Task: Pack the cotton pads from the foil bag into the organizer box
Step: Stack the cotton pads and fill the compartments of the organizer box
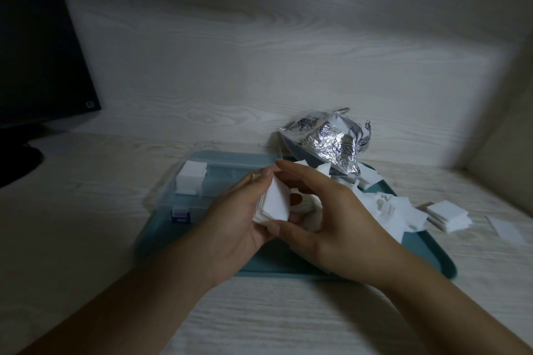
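L hand (240, 217): grips pad stack (274, 204) from left side.
R hand (326, 219): fingers curled on same stack, top & bottom edges.
Stack: upright, just right of organizer box (202, 181).
Box: left of hands; L hand nearer.
Foil bag (326, 143): behind box's right end.

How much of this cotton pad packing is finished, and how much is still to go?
Early days, it seems. One white stack already sits in the clear organizer box. The left hand and right hand hold another stack of pads. Loose pads lie on the teal tray by the foil bag, and more pads lie on the table.
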